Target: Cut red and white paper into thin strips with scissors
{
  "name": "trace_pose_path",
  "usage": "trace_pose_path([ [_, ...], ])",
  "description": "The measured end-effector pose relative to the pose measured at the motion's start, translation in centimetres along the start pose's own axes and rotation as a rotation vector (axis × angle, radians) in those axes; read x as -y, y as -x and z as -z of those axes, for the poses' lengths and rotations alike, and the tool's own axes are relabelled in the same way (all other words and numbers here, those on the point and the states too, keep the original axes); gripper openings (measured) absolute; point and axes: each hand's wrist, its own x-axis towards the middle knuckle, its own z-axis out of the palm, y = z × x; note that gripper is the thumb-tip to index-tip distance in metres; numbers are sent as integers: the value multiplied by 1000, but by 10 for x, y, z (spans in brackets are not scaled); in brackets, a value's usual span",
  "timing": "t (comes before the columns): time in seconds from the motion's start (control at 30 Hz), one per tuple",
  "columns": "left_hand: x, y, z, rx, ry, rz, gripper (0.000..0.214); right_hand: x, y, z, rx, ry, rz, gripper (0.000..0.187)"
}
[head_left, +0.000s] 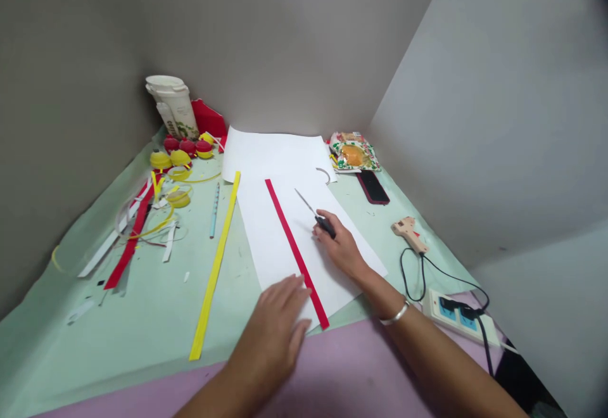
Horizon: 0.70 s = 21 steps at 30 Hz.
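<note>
A large white sheet of paper (266,240) lies on the table, with a long red strip (291,235) running slantwise across it. My right hand (339,244) is closed around the black handle of what look like scissors (325,224), their thin metal blades together and pointing away over the paper. My left hand (280,316) rests low on the sheet with fingers stretched out, at the near part of the red strip. It appears to hold nothing. To the left of the paper lies a yellow strip (215,272), and beyond that a light blue patterned pencil (215,210).
At the back left stand a white bucket (173,107) and several red and yellow rounded pieces (180,157). Loose strips (135,234) clutter the left. Along the right are food packets (354,152), a phone (373,187), a glue gun (410,234) and a power strip (458,316) with cables.
</note>
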Motion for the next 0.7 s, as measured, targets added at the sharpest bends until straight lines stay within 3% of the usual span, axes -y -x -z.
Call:
trace_pose_path([
  [0.07,-11,8,-10,48,-52,-66,46,10,10,-5,79,80,109,40],
  [0.17,-18,13,-20,118,-84,-75,55,19,17,-19,276,168,280,57],
  [0.23,-18,13,-23,159,-89,-67,59,20,16,-26,346,193,307,63],
  [0.47,-13,15,-21,137,-63,-79,55,11,-13,-18,212,208,256,60],
  [0.6,-12,9,-16,106,-59,-99,49,5,-9,-13,99,148,199,46],
  [0.7,-3,-2,-15,147,-91,-26,53,-2,-1,-16,23,63,72,36],
])
